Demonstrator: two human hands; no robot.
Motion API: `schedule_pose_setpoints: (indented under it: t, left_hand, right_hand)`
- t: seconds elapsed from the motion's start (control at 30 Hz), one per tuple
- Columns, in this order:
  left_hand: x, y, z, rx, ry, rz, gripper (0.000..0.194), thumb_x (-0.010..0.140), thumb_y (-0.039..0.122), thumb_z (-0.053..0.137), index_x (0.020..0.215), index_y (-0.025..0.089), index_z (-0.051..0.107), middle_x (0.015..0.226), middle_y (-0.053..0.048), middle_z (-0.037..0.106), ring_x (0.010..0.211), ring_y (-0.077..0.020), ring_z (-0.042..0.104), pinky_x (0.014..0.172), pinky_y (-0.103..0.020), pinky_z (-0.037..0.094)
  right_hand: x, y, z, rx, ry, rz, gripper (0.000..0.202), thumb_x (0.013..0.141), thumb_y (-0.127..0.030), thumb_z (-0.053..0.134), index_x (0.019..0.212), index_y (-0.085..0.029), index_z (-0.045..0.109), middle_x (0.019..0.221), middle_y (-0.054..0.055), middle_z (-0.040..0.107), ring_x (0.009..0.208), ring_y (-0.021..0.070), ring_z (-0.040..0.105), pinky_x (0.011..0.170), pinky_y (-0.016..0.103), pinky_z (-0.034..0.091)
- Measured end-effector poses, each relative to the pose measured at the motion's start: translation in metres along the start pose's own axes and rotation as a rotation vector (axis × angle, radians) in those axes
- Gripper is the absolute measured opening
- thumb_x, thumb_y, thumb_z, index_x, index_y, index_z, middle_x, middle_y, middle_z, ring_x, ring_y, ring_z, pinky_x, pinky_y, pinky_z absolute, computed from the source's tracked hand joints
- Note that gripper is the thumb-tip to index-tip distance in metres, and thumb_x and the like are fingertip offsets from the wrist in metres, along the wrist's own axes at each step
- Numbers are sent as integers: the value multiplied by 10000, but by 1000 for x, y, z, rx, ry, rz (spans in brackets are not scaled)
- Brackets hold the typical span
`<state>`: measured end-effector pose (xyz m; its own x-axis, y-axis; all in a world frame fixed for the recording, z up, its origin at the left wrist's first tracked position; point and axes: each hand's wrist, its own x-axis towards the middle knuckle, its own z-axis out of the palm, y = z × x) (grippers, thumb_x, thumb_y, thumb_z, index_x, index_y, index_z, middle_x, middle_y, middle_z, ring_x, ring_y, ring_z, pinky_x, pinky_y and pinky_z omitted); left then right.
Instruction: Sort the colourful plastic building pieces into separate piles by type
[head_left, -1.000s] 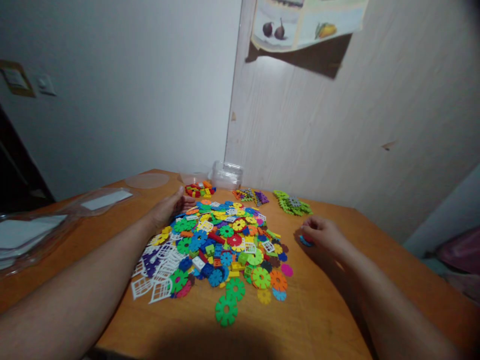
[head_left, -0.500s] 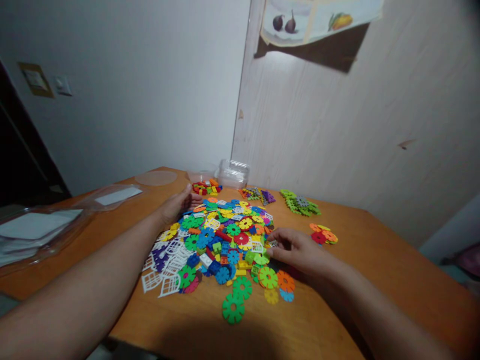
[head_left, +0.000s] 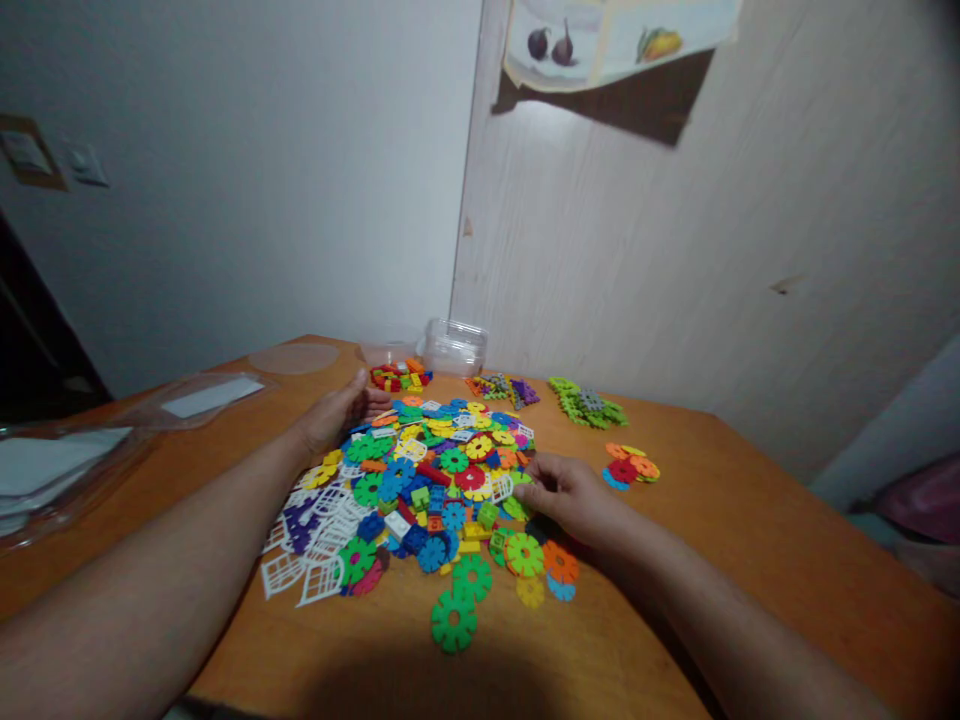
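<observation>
Pinching rims helps imo: R hand (head_left: 567,493) half-curled by lime-green plastic disc (head_left: 514,509), grip unclear; L hand (head_left: 337,412) unfurled, empty, far left.

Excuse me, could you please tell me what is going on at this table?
A person's left hand is open beside the left edge of a mixed pile of plastic pieces. The right hand is at the pile's right side; whether it grips a piece is unclear. Farther right lies a small cluster of discs.

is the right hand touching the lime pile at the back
Apart: the head view shows a strip of table between the right hand and the lime pile.
</observation>
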<state>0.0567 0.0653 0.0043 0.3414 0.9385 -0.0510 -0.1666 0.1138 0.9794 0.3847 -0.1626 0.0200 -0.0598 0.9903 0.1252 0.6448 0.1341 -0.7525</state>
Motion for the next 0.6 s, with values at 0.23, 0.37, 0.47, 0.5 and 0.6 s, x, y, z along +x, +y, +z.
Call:
schedule_pose_setpoints:
  t: [0.23, 0.37, 0.47, 0.5, 0.6]
  left_hand:
    - [1, -1, -2, -9, -6, -3, 646, 858, 743, 556, 938, 127, 732, 992, -165, 761, 850, -241, 741, 735, -327, 614]
    - [1, -2, -3, -14, -17, 2, 629, 857, 744, 553, 927, 146, 736, 971, -163, 766, 869, -258, 743, 737, -338, 618]
    - [0, -1, -3, -21, -27, -10, 622, 864, 735, 549, 937, 148, 739, 976, -160, 766, 865, -258, 744, 741, -335, 619]
    - [0, -1, -3, -20, -26, -16, 626, 867, 733, 547, 942, 142, 738, 988, -164, 765, 861, -255, 745, 745, -332, 618]
    - [1, 0, -3, -12, -19, -35, 646, 873, 736, 533, 950, 127, 735, 1018, -178, 762, 851, -252, 746, 748, -330, 615]
  right_hand:
    - [4, 13, -2, 166, 79, 71, 367, 863, -553, 641, 770, -198, 646, 637, -24, 534, 560, 115, 459, 519, 244, 341]
    - [9, 22, -17, 345, 276, 168, 384, 805, -584, 679, 777, -208, 607, 553, -46, 486, 483, 114, 426, 459, 244, 336]
    - [11, 41, -48, 262, 489, 208, 383, 745, -568, 714, 788, -199, 622, 579, -21, 558, 491, 119, 463, 458, 244, 362]
    - [11, 50, -59, 196, 548, 232, 378, 737, -560, 712, 792, -194, 634, 597, -9, 587, 492, 121, 474, 457, 245, 367]
    - [6, 80, -88, 6, 655, 344, 335, 794, -511, 625, 796, -178, 660, 628, 28, 639, 500, 138, 516, 471, 259, 397]
